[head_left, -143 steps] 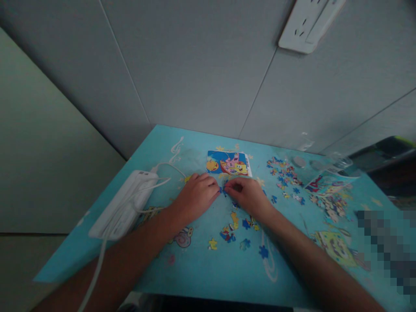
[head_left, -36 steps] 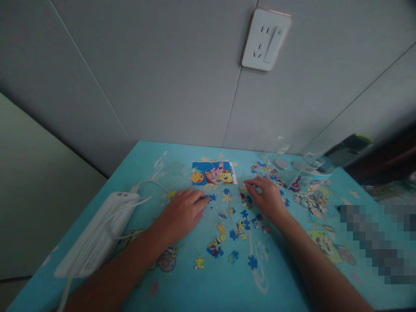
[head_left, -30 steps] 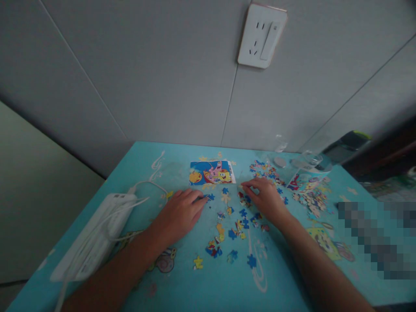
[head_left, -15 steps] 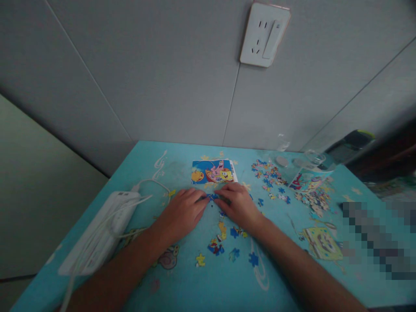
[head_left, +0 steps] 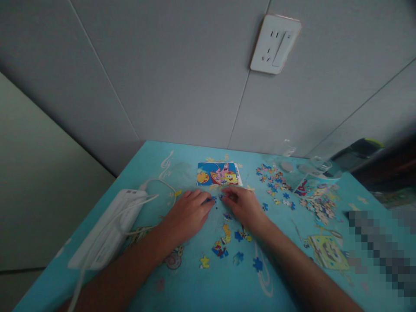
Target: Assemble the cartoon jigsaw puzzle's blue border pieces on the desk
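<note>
My left hand [head_left: 192, 213] rests on the blue tablecloth, its fingers closed on a blue puzzle piece [head_left: 212, 199]. A short gap to the right, my right hand [head_left: 242, 203] pinches another small blue puzzle piece [head_left: 222, 196], mostly hidden by the fingertips. Just beyond both hands lies a cartoon picture card [head_left: 219, 174]. Nearer to me, joined yellow and red pieces [head_left: 221, 248] form a small cluster. Around it lie a yellow piece [head_left: 204, 261], a blue-green piece [head_left: 238, 258] and a blue piece [head_left: 258, 264].
A white power strip [head_left: 110, 229] with a cable stands on the left. At the right are a heap of loose puzzle pieces [head_left: 273, 177], a clear container with a cartoon label [head_left: 313, 186], and more pieces [head_left: 320, 208]. A wall with a socket [head_left: 275, 43] rises behind the table.
My hands have drawn slightly apart, and the blue pieces at the fingertips now show a gap between them. The whole view has shifted a little.
</note>
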A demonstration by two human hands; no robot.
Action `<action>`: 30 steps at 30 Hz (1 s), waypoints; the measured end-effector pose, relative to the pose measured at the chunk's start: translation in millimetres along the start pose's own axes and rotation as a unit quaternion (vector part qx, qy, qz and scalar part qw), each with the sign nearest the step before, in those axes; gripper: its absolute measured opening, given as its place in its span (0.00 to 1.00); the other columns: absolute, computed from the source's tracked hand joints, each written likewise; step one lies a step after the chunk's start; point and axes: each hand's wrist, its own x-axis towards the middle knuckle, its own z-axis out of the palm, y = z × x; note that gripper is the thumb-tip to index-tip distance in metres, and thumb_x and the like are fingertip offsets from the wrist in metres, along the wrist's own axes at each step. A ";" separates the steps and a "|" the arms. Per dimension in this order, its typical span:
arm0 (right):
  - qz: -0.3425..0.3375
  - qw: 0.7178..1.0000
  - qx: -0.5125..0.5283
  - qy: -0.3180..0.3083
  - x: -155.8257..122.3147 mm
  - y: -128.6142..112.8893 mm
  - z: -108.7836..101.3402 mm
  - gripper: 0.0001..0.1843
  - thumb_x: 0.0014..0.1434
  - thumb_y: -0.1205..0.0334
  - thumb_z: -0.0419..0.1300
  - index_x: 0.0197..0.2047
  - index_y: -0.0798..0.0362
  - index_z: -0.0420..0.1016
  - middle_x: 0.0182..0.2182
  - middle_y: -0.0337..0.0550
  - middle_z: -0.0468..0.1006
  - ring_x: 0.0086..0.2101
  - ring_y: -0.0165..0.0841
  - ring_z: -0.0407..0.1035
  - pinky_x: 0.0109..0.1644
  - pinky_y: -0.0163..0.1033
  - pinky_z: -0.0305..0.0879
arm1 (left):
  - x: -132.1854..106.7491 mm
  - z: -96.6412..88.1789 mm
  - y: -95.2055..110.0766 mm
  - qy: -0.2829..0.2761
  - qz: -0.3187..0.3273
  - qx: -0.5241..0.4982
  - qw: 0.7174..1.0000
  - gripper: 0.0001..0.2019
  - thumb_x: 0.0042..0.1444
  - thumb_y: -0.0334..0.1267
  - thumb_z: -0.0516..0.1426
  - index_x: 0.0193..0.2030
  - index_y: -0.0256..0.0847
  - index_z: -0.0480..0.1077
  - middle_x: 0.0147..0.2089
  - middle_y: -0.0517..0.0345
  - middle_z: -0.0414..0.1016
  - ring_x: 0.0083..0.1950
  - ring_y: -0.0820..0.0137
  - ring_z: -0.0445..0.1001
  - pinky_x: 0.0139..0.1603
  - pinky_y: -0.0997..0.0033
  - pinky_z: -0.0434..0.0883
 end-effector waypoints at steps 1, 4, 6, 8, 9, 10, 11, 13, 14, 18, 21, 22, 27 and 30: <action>-0.009 1.000 0.009 0.004 -0.3 0.4 -2.1 0.15 0.60 0.67 0.61 0.50 0.48 0.80 0.35 0.41 0.82 0.33 0.35 0.73 0.40 0.40 0.68 | -0.2 0.3 0.4 0.005 0.000 0.000 1.000 0.13 0.67 0.33 0.53 0.55 0.41 0.73 0.51 0.51 0.74 0.51 0.59 0.70 0.50 0.55 0.68; -0.029 0.998 0.058 0.019 -0.5 3.6 -9.6 0.16 0.63 0.64 0.58 0.52 0.46 0.81 0.45 0.44 0.82 0.41 0.37 0.74 0.47 0.44 0.69 | -0.5 2.1 1.2 0.028 0.003 -0.002 1.000 0.13 0.68 0.34 0.52 0.55 0.42 0.73 0.50 0.51 0.74 0.49 0.61 0.70 0.49 0.56 0.68; 0.010 0.993 0.117 0.026 0.2 7.1 -14.8 0.14 0.63 0.59 0.58 0.49 0.49 0.82 0.43 0.45 0.82 0.39 0.37 0.75 0.44 0.44 0.70 | -0.5 3.6 1.4 0.043 0.003 -0.004 0.999 0.13 0.68 0.34 0.51 0.55 0.42 0.73 0.50 0.51 0.74 0.48 0.61 0.70 0.48 0.57 0.68; 0.073 0.978 0.193 0.025 1.4 10.5 -19.2 0.16 0.61 0.54 0.60 0.47 0.52 0.81 0.38 0.45 0.83 0.34 0.36 0.74 0.38 0.41 0.70 | -0.3 4.5 1.5 0.048 0.001 -0.006 0.999 0.14 0.68 0.34 0.51 0.56 0.42 0.73 0.50 0.50 0.73 0.48 0.61 0.70 0.47 0.57 0.68; 0.101 0.968 0.228 0.026 2.0 11.7 -20.8 0.16 0.60 0.52 0.62 0.46 0.53 0.81 0.35 0.44 0.83 0.32 0.34 0.74 0.35 0.40 0.69 | -0.1 4.7 1.6 0.046 -0.001 -0.008 0.999 0.14 0.68 0.34 0.51 0.56 0.42 0.73 0.50 0.50 0.73 0.49 0.61 0.70 0.47 0.57 0.68; 0.123 0.958 0.256 0.032 2.6 12.3 -21.9 0.17 0.58 0.51 0.64 0.45 0.53 0.80 0.33 0.43 0.82 0.30 0.33 0.73 0.33 0.38 0.68 | 0.0 4.7 1.8 0.041 -0.002 -0.010 0.999 0.13 0.68 0.34 0.51 0.55 0.42 0.73 0.50 0.50 0.73 0.49 0.61 0.70 0.48 0.57 0.68; 0.136 0.951 0.274 0.040 3.0 12.2 -22.3 0.17 0.56 0.51 0.65 0.43 0.54 0.79 0.32 0.43 0.82 0.29 0.32 0.72 0.31 0.37 0.67 | 0.1 4.7 2.0 0.037 -0.003 -0.012 0.999 0.13 0.68 0.34 0.51 0.54 0.42 0.73 0.50 0.50 0.73 0.49 0.60 0.70 0.48 0.57 0.68; 0.140 0.948 0.282 0.057 2.9 10.4 -20.6 0.16 0.55 0.52 0.67 0.42 0.54 0.76 0.29 0.41 0.81 0.26 0.31 0.71 0.28 0.35 0.64 | 0.3 4.4 2.6 0.028 -0.007 -0.014 0.999 0.12 0.68 0.34 0.50 0.52 0.41 0.73 0.51 0.50 0.73 0.51 0.60 0.70 0.49 0.56 0.68; 0.134 0.950 0.275 0.060 2.5 8.8 -18.7 0.16 0.56 0.52 0.66 0.42 0.54 0.75 0.28 0.40 0.80 0.25 0.31 0.70 0.26 0.34 0.62 | 0.3 4.3 2.9 0.025 -0.009 -0.013 1.000 0.12 0.69 0.34 0.50 0.51 0.40 0.73 0.51 0.50 0.73 0.51 0.60 0.70 0.49 0.56 0.68; 0.085 0.975 0.198 0.053 -0.1 3.3 -9.2 0.17 0.63 0.54 0.60 0.52 0.52 0.76 0.30 0.41 0.82 0.27 0.34 0.73 0.30 0.38 0.67 | 0.6 4.2 3.6 0.021 -0.013 -0.012 1.000 0.11 0.68 0.34 0.50 0.49 0.40 0.73 0.51 0.51 0.73 0.50 0.61 0.70 0.49 0.56 0.67; 0.040 0.989 0.137 0.048 -1.3 2.1 -6.1 0.13 0.64 0.58 0.59 0.49 0.49 0.81 0.41 0.44 0.84 0.40 0.39 0.77 0.47 0.46 0.72 | 0.5 4.0 3.8 0.021 -0.013 -0.013 1.000 0.11 0.68 0.34 0.50 0.49 0.40 0.73 0.50 0.50 0.73 0.50 0.60 0.70 0.49 0.56 0.67; 0.028 0.991 0.125 0.048 -1.5 1.9 -6.1 0.12 0.64 0.59 0.59 0.46 0.48 0.82 0.44 0.44 0.84 0.43 0.40 0.77 0.51 0.48 0.71 | 0.5 3.9 3.8 0.021 -0.013 -0.013 1.000 0.10 0.68 0.34 0.51 0.48 0.40 0.73 0.50 0.50 0.73 0.50 0.60 0.70 0.49 0.56 0.67; -0.004 0.995 0.073 0.062 -2.4 -1.2 -5.8 0.10 0.62 0.61 0.62 0.44 0.47 0.84 0.45 0.46 0.83 0.44 0.40 0.76 0.52 0.47 0.70 | -0.2 3.1 3.6 0.022 -0.014 -0.010 1.000 0.11 0.68 0.34 0.51 0.50 0.41 0.73 0.50 0.51 0.73 0.49 0.60 0.70 0.48 0.57 0.66; 0.032 0.996 0.079 0.035 -2.1 -3.5 -1.3 0.11 0.61 0.61 0.63 0.46 0.48 0.84 0.36 0.43 0.84 0.35 0.36 0.76 0.41 0.42 0.71 | -0.4 1.8 4.0 0.021 -0.014 -0.009 1.000 0.11 0.68 0.34 0.51 0.51 0.41 0.73 0.49 0.51 0.73 0.49 0.61 0.70 0.48 0.57 0.66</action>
